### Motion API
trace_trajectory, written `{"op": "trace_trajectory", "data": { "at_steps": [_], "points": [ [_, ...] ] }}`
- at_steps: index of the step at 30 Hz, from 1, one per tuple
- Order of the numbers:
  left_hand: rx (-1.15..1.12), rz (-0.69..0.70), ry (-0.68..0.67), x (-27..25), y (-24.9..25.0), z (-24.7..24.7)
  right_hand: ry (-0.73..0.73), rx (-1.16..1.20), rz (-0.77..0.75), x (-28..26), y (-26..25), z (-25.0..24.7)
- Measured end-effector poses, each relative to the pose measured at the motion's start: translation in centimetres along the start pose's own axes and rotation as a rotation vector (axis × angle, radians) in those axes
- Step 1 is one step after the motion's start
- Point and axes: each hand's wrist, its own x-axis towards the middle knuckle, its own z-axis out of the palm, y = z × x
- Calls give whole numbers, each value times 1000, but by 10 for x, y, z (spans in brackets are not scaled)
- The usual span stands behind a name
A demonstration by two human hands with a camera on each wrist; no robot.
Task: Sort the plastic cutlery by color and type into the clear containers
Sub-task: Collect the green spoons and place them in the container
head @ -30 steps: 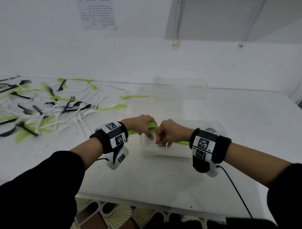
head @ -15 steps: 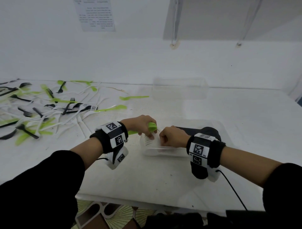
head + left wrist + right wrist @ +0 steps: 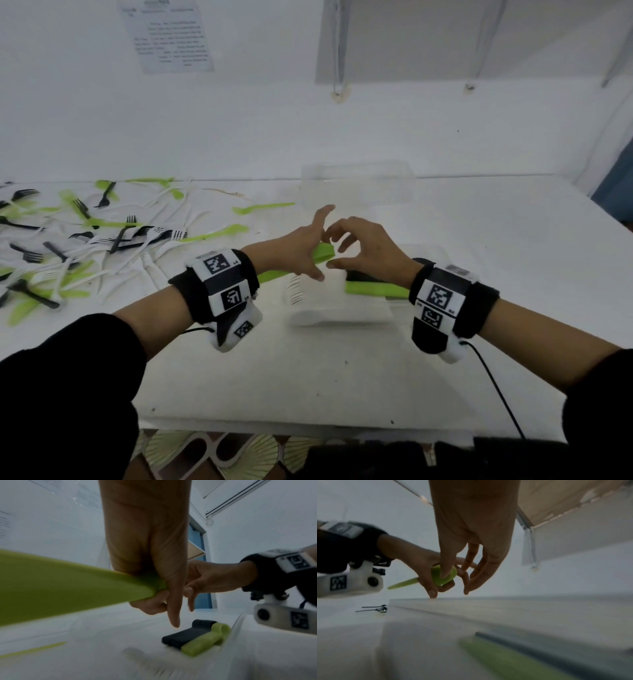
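Observation:
My left hand [image 3: 298,246] hovers above the near clear container [image 3: 342,316] and grips a stack of green spoons [image 3: 323,253], its index finger stretched out. The bowl end shows in the right wrist view [image 3: 443,576] and the handles in the left wrist view [image 3: 68,585]. My right hand [image 3: 370,250] is just right of it, fingers loosely curved and spread, with the thumb [image 3: 445,566] touching the spoon bowl. Inside the container lie white forks [image 3: 296,291], a green stack [image 3: 373,287] and a black stack [image 3: 363,275].
A second clear container [image 3: 356,185] stands at the back by the wall. Mixed black, white and green cutlery [image 3: 85,240] is strewn over the left of the table. Two loose green spoons [image 3: 219,233] lie between the pile and the containers. The table's front edge [image 3: 308,425] is close below my wrists.
Both hands have lifted from the near container. My right hand left the container's inside and came up to the green spoons in my left hand, opening its fingers.

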Motion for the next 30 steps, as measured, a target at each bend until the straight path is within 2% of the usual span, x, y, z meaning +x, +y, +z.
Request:
{"op": "trace_trajectory", "data": {
  "at_steps": [2, 5, 8, 12, 16, 22, 30],
  "points": [
    [-67, 84, 2, 7, 11, 2, 68, -5, -48, -3, 0, -4],
    [-82, 161, -28, 20, 25, 7, 127, -20, 15, -12, 3, -15],
    [-80, 125, -88, 33, 37, 13, 131, -33, 129, -24, 11, -31],
    [167, 91, -137, 46, 44, 18, 163, -94, 325, -42, 31, -61],
    [96, 109, -153, 52, 49, 32, 115, -205, 425, -62, 49, -75],
    [150, 142, -161, 58, 63, 66, -74, -381, 315, -83, 50, -65],
    [162, 157, -83, 54, 60, 70, -159, -309, 375, -82, 48, -74]
  ]
}}
